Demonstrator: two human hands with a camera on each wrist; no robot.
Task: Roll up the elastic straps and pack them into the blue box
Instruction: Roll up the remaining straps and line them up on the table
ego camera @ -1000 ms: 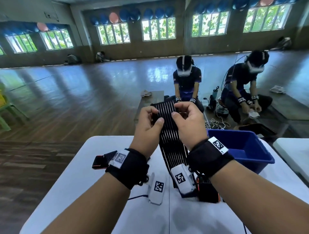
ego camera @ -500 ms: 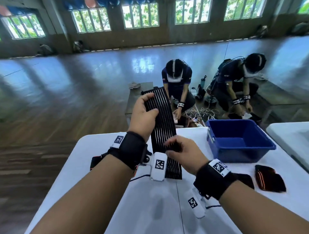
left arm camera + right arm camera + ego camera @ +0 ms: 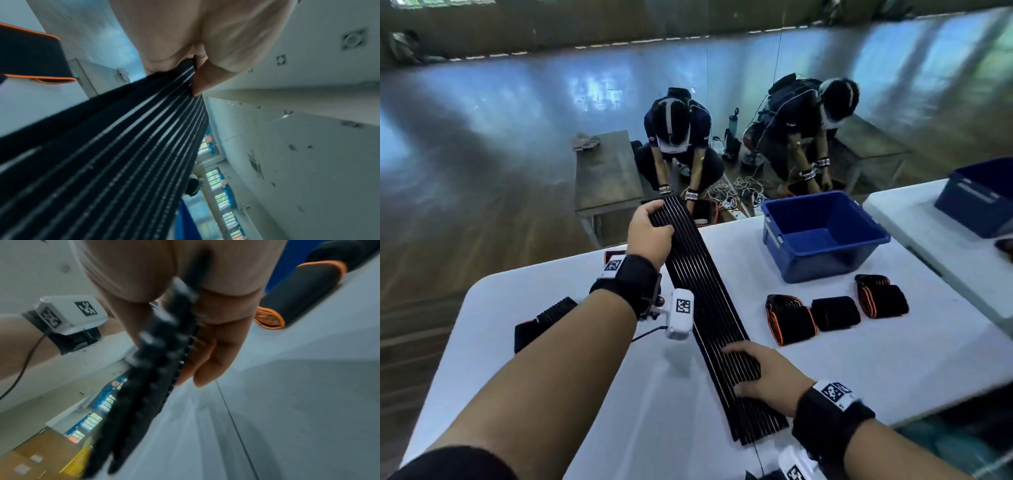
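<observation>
A long black ribbed elastic strap is stretched flat over the white table, running from its far edge to its near edge. My left hand grips the strap's far end; in the left wrist view its fingers pinch the strap. My right hand holds the near part, thumb on top. In the right wrist view, the fingers lie under the strap. The blue box stands at the far right and looks empty.
Three rolled black straps, two with orange edges and one plain, lie right of the stretched strap. Another black strap lies on the left. A second table with a blue box stands to the right. Two people crouch on the floor beyond.
The strap came down from in front of me and now lies stretched along the table. My right hand slid to its near end; my left hand moved out to the far edge.
</observation>
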